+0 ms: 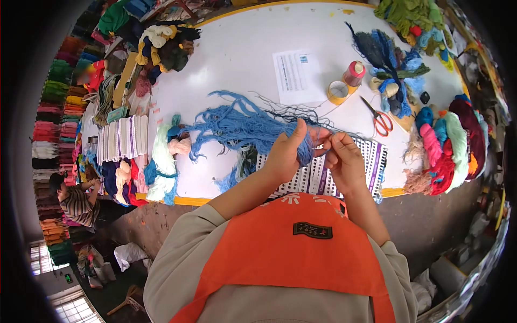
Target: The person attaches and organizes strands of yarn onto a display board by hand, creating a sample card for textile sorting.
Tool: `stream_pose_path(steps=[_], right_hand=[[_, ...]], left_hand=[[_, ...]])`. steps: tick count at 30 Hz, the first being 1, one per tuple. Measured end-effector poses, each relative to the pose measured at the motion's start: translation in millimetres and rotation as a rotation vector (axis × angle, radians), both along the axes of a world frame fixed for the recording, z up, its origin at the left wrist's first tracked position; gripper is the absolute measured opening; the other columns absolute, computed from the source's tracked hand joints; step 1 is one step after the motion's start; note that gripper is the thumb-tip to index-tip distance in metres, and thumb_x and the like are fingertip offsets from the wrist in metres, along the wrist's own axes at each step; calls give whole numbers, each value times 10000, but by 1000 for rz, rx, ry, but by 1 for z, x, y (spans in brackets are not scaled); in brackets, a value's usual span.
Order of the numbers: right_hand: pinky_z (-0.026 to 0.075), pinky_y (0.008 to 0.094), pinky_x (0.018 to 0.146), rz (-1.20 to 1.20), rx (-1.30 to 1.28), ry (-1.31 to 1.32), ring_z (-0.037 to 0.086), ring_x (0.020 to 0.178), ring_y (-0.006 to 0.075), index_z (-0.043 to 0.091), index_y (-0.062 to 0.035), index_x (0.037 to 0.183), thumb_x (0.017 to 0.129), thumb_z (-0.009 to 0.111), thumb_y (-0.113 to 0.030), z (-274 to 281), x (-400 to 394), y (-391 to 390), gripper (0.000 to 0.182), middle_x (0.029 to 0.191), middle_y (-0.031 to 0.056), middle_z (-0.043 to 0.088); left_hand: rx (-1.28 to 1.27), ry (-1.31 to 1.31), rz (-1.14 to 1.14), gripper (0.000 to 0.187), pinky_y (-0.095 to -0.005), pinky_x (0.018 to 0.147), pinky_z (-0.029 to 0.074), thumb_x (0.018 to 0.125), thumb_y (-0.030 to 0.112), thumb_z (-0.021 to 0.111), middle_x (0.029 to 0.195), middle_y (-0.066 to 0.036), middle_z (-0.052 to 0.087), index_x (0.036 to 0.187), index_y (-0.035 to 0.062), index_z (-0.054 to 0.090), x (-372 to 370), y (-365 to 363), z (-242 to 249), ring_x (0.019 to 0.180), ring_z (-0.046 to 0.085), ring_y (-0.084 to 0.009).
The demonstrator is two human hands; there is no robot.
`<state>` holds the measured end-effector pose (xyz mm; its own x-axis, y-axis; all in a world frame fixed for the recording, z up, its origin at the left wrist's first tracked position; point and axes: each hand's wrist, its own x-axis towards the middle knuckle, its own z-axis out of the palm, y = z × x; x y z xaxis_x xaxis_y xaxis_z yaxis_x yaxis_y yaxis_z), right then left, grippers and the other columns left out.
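A loose bundle of blue yarn point(237, 126) lies across my left hand point(289, 151), whose fingers wrap round its right end while the strands fan out to the left over the table. Close beside it, my right hand point(344, 160) is closed in a pinch at thin dark strands point(336, 131) that run off the bundle. Beneath both hands are white cards point(318, 175) with rows of holes and purple stripes. Dark green yarn point(247, 159) pokes out under the blue bundle. My fingertips partly hide the pinched strand.
Red-handled scissors point(383, 124), a red thread cone point(354, 74), a yellow-edged roll point(338, 92) and a printed sheet point(293, 77) lie on the white table point(237, 54). Yarn skeins point(455, 140) stand right, others point(163, 161) left. Another person point(81, 202) sits far left by yarn shelves.
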<state>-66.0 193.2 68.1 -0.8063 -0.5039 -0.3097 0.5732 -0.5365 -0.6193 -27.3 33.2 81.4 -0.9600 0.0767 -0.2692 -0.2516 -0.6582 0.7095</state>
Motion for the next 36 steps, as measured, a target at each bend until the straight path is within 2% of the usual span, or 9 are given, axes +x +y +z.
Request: stream_pose_path(steps=[3, 7, 8, 13, 15, 21, 26, 31, 36], right_hand=[[439, 181, 559, 35, 162, 84, 547, 634, 62, 599, -59, 983, 949, 606, -168, -2, 0, -3, 115, 837, 12, 633], [446, 190, 596, 73, 368, 185, 528, 730, 29, 649, -81, 1012, 915, 661, -173, 8, 9, -12, 134, 838, -46, 608], [446, 190, 596, 74, 368, 186, 528, 730, 29, 649, -81, 1012, 915, 661, -173, 7, 9, -13, 134, 838, -46, 608], [448, 197, 583, 56, 255, 91, 496, 645, 27, 630, -87, 942, 932, 635, -173, -2, 6, -13, 87, 830, -29, 613], [446, 199, 571, 29, 176, 41, 483, 614, 29, 619, -88, 929, 941, 621, -174, 4, 6, -13, 87, 819, -19, 615], [451, 205, 552, 57, 121, 10, 466, 566, 35, 603, -79, 924, 946, 604, -164, 0, 1, -5, 88, 804, 6, 623], [458, 195, 580, 183, 442, 242, 532, 686, 38, 651, -38, 1002, 863, 692, -52, 8, 6, -12, 146, 812, -30, 610], [461, 190, 583, 143, 410, 210, 547, 708, 39, 657, -44, 998, 864, 690, -51, 0, 7, -11, 138, 842, -29, 624], [465, 187, 572, 102, 317, 102, 562, 713, 40, 669, -67, 966, 871, 685, -69, 4, 5, -12, 97, 853, -30, 633]], left_hand=[[38, 10, -11, 562, -283, 943, 468, 1029, 439, 387, 1170, -144, 638, 1234, -44, 587, 1, 0, 2, 1095, 594, -171], [-517, 181, -131, 607, -325, 1009, 421, 1036, 455, 333, 1210, -143, 609, 1319, -54, 507, 7, 2, 9, 1143, 557, -191], [-693, 241, -154, 572, -320, 1010, 415, 1043, 424, 338, 1217, -132, 609, 1330, -41, 507, 7, 3, 11, 1136, 559, -184], [-618, 224, -48, 461, -300, 980, 430, 1043, 338, 391, 1174, -130, 647, 1259, -22, 580, 7, 3, 3, 1130, 587, -189], [-892, 379, -25, 469, -282, 946, 451, 1044, 339, 374, 1129, -126, 662, 1239, -29, 589, 8, -3, 3, 1089, 606, -187], [-208, 63, -72, 706, -311, 949, 467, 1021, 519, 300, 1172, -159, 620, 1290, -105, 493, 4, -8, 12, 1054, 609, -192], [-437, 140, -167, 740, -289, 917, 467, 1017, 543, 273, 1170, -149, 617, 1312, -105, 476, 4, -11, -2, 1044, 596, -170], [-467, 153, -197, 718, -280, 903, 468, 1025, 530, 255, 1162, -135, 618, 1310, -86, 489, 4, -8, 0, 1046, 587, -162], [-337, 83, -12, 537, -281, 863, 468, 1034, 433, 378, 1000, -83, 667, 1126, -35, 625, 2, -7, -8, 940, 591, -129]])
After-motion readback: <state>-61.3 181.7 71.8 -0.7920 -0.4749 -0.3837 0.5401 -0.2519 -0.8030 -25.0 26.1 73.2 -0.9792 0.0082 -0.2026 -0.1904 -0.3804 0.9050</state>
